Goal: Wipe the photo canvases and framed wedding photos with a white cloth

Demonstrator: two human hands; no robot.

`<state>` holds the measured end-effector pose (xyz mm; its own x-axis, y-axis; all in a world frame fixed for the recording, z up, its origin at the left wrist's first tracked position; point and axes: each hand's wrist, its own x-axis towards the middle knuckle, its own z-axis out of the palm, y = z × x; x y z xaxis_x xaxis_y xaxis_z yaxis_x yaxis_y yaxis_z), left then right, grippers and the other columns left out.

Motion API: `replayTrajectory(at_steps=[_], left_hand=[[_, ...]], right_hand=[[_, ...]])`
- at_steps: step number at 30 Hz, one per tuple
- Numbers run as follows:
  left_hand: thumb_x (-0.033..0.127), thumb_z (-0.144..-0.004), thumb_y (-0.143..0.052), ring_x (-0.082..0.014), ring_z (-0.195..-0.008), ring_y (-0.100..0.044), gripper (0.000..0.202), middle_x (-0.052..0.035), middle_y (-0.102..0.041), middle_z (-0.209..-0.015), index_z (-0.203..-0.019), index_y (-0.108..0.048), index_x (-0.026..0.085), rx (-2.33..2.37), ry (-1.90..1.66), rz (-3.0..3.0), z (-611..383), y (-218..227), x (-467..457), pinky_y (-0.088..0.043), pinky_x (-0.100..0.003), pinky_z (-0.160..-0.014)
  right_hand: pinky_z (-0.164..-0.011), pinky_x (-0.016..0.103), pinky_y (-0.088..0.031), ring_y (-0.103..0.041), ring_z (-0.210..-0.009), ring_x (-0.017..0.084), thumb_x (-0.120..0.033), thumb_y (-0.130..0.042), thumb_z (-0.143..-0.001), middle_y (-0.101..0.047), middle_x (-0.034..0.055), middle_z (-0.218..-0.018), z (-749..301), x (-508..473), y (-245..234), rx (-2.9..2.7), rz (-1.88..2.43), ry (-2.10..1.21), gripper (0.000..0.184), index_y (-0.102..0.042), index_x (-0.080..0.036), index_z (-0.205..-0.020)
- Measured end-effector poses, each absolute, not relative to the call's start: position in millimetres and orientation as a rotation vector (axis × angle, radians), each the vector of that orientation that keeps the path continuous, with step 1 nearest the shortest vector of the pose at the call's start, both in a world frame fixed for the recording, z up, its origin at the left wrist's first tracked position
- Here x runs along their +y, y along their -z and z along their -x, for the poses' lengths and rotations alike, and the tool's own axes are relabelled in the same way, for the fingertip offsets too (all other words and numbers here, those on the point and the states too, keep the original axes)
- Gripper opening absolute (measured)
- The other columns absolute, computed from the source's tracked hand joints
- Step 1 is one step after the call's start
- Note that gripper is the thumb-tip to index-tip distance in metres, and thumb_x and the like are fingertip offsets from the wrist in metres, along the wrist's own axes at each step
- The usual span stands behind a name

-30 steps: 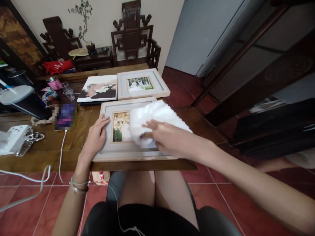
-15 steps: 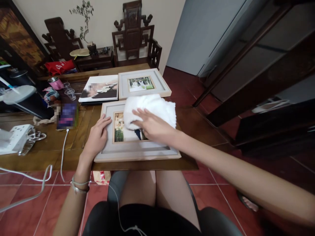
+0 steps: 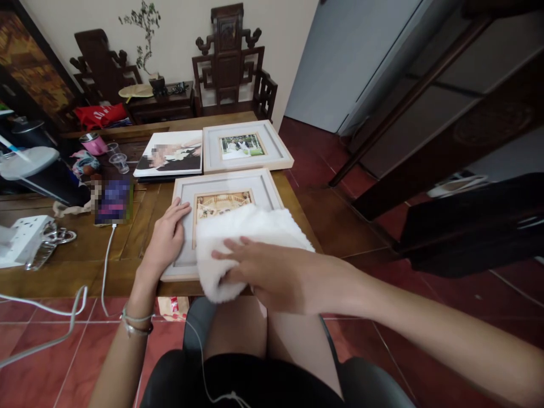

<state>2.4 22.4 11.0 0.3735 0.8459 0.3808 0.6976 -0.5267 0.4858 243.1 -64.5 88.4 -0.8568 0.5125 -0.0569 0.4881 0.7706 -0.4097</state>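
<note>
A picture frame (image 3: 225, 184) with a grey mat and a photo lies flat at the near edge of the wooden table (image 3: 80, 255). My left hand (image 3: 165, 239) rests flat on its left border, fingers stretched out. My right hand (image 3: 272, 272) presses a fluffy white cloth (image 3: 242, 232) onto the frame's lower half, fingers spread over the cloth. The cloth covers most of the photo and hangs over the frame's front edge.
A second framed photo (image 3: 245, 147) and an unframed print (image 3: 170, 153) lie behind. To the left are a phone (image 3: 114, 199) on a cable, a white power strip (image 3: 19, 241), plastic cups (image 3: 118, 161) and clutter. Carved wooden chairs (image 3: 229, 62) stand at the back; red floor tiles lie right.
My right hand has dragged the cloth from the frame's upper right down to its front edge, uncovering the top of the photo. My left hand has stayed on the left border.
</note>
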Motion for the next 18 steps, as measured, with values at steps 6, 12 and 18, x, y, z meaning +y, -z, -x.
replayTrajectory(at_steps=[6, 12, 18], left_hand=[[0.012, -0.089, -0.042, -0.0251, -0.140, -0.044, 0.041, -0.0102, -0.063, -0.136, -0.122, -0.066, 0.016, 1.373, -0.876, -2.348, -2, -13, 22, -0.036, -0.050, -0.118], [0.013, -0.090, -0.039, -0.0252, -0.139, -0.045, 0.042, -0.0117, -0.062, -0.137, -0.125, -0.063, 0.015, 1.392, -0.911, -2.379, -2, -10, 22, -0.035, -0.048, -0.117], [0.015, -0.089, -0.041, -0.0269, -0.137, -0.048, 0.047, -0.0162, -0.057, -0.142, -0.134, -0.055, 0.011, 1.432, -0.936, -2.362, -2, -8, 21, -0.036, -0.048, -0.117]], right_hand=[[-0.112, 0.056, -0.032, -0.034, -0.143, 0.038, -0.001, -0.053, -0.075, -0.045, 0.0120, -0.152, -221, -65, -84, -2.971, 0.894, -0.547, 0.050, -0.070, -0.019, -0.119], [-0.117, 0.054, -0.026, -0.028, -0.146, 0.035, -0.003, -0.057, -0.080, -0.039, 0.0090, -0.157, -218, -11, -50, -2.914, 1.160, -0.041, 0.045, -0.069, -0.021, -0.120], [-0.115, 0.058, -0.026, -0.029, -0.145, 0.038, -0.004, -0.048, -0.088, -0.039, 0.0121, -0.156, -219, 31, -52, -2.942, 1.203, 0.181, 0.044, -0.066, -0.017, -0.126]])
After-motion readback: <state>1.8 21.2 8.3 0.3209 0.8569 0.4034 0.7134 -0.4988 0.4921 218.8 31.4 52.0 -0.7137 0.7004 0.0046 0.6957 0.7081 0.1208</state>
